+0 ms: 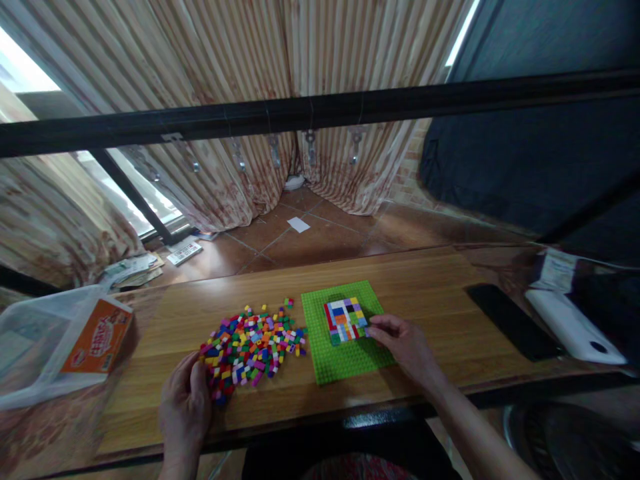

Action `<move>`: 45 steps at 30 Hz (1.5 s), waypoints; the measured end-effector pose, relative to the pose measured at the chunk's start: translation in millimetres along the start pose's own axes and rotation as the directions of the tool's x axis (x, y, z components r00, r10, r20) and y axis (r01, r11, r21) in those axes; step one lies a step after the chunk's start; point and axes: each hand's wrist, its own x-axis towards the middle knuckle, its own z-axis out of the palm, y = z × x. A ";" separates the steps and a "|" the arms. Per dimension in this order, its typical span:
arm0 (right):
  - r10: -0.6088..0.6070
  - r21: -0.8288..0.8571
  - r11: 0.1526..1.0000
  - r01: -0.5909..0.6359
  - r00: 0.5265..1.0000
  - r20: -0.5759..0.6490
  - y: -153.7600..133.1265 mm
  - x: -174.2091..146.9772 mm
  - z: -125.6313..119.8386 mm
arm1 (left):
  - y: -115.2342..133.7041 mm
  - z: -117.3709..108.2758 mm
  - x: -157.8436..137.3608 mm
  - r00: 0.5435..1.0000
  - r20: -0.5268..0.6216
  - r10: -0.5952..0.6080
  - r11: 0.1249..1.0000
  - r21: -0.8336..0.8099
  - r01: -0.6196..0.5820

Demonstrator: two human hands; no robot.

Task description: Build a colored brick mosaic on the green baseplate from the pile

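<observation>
A square green studded baseplate (327, 370) lies on the wooden table. On its middle sits a patch of small multicoloured building bricks (345, 320), packed closely together. My right hand (410, 350) reaches over the plate's right edge, thumb and index finger pinched at the patch's right side on a small purplish brick (369, 331), partly hidden by the fingertips. A loose heap of mixed-colour bricks (255, 343) spreads left of the plate. Against the heap's left edge rests my left hand (185, 393), fingers loosely curved and thumb apart, touching the outermost bricks; nothing visibly held.
A clear plastic bin (50, 387) with an orange label stands at the left. To the right lie a dark flat object (513, 323) and a white device (575, 327). A dark metal rail (320, 115) crosses in front of the curtains. Papers lie on the tiled floor.
</observation>
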 end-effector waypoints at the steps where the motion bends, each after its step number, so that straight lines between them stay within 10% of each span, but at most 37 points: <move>1: -0.004 -0.004 1.000 0.004 1.000 0.006 -1.2 1.4 -1.0 | 0.1 0.1 0.1 1.000 0.000 -0.005 1.000 0.006 0.005; 45: -0.076 -0.201 0.976 0.089 0.995 0.072 -3.0 6.2 -1.3 | -3.6 3.0 -1.0 0.998 -0.011 0.057 0.998 -0.027 -0.057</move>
